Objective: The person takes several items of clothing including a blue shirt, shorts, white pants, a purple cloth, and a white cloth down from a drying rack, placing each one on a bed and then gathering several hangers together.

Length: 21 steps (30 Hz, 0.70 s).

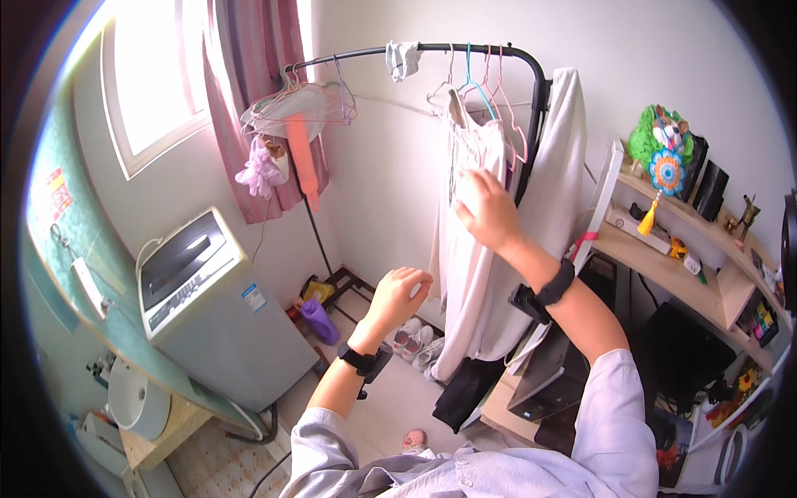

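My right hand (489, 208) is raised in front of a pale garment (476, 146) on a hanger. Its thumb stands apart from the fingers, and whether the fingertips touch the cloth cannot be told. Lower and to the left, my left hand (398, 297) has curled fingers, the thumb tip close to the index finger. Nothing shows in it. Long pale cloth (461, 311) hangs just right of this hand. A black clothes rail (373, 53) carries the garment, a light blue hanger (479, 87), pink hangers (514, 124) and a small white cloth (403, 59).
Left stands a washing machine (233, 330), with a round white basin (138, 398) nearer me. White shoes (417, 342) and a purple boot-shaped thing (319, 322) sit on the floor. A wooden shelf desk (660, 261) with a laptop (551, 389) is at right.
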{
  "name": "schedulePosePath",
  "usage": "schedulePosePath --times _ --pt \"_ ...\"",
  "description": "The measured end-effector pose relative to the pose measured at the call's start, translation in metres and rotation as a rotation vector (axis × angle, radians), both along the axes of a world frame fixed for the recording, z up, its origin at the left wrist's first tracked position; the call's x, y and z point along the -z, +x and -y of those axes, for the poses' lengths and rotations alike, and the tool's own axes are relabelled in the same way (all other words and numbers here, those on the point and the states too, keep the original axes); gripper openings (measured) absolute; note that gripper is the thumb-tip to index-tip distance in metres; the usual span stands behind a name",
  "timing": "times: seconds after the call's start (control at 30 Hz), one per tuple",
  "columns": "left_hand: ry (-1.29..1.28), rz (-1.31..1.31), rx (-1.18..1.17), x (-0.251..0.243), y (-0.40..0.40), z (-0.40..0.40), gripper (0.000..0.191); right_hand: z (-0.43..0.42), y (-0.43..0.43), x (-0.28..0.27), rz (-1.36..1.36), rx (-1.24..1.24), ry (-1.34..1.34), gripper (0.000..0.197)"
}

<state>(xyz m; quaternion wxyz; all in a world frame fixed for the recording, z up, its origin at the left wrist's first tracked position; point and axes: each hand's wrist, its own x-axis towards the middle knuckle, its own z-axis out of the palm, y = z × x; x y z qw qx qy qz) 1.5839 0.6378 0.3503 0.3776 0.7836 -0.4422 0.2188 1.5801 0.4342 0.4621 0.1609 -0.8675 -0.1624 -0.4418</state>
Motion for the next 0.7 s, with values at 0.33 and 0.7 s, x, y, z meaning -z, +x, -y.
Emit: schedulePosePath --times 0.33,0.7 --pt "-0.041 -0.094 0.073 0.018 0.119 -0.045 0.007 -0.013 0.16 -0.054 -0.295 0.684 0.041 0.051" --pt "-0.017 -0.106 0.197 0.018 0.184 0.002 0.007 0.0 0.163 -0.078 -0.01 0.642 -0.419 0.027"
